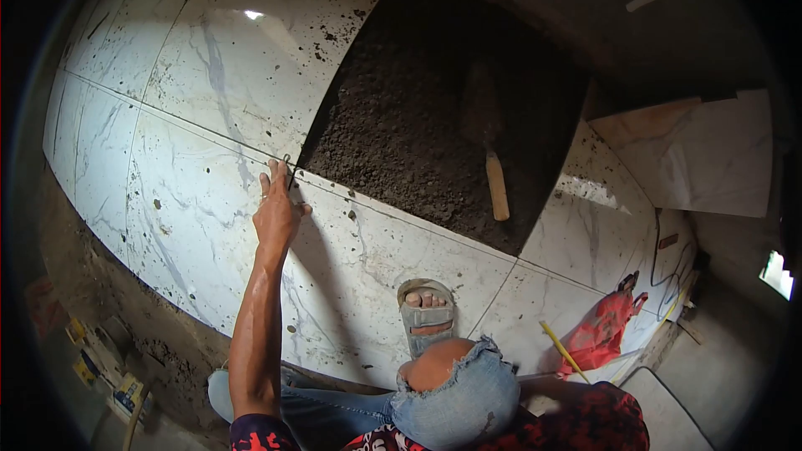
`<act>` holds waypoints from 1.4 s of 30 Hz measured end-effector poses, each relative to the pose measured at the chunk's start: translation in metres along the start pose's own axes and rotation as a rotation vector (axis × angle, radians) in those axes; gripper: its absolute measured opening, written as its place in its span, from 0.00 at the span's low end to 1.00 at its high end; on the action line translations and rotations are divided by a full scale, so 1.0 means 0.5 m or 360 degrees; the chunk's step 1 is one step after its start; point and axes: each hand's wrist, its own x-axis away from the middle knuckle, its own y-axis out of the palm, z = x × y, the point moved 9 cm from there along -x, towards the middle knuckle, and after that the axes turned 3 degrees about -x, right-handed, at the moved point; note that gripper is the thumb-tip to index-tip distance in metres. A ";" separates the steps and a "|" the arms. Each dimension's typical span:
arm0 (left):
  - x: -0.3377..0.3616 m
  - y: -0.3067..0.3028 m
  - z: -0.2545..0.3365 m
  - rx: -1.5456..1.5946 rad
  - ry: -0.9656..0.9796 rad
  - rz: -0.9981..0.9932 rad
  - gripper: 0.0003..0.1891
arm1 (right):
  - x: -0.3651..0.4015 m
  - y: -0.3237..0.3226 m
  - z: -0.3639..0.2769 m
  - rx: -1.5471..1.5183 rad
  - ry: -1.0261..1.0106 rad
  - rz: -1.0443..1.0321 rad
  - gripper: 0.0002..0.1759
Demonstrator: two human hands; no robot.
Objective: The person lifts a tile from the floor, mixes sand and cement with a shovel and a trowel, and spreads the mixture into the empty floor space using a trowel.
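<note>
My left hand [281, 210] reaches forward over the marble-patterned floor tiles [200, 192], palm down. Its fingers are stretched out, with the fingertips at the tile joint by the near-left corner of a bed of dark, crumbly mortar [376, 134]. A tiny loop-like thing shows just beyond the fingertips, too small to name. On the mortar lies a trowel [497, 188], its wooden handle towards me and its blade dim in shadow. My right hand is out of view; only the dark red patterned clothing on that side shows.
A red plastic bag [600, 332] and a yellow stick [564, 351] lie at the right, near a cable [672, 280]. A loose tile [718, 154] leans at the far right. Tools [125, 392] sit on rough ground at lower left. My sandalled foot [428, 317] stands on the tiles.
</note>
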 end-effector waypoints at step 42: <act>0.003 -0.003 -0.005 0.0021 -0.0016 0.0041 0.51 | 0.663 -0.661 -1.500 0.1766 -0.1161 0.3217 0.14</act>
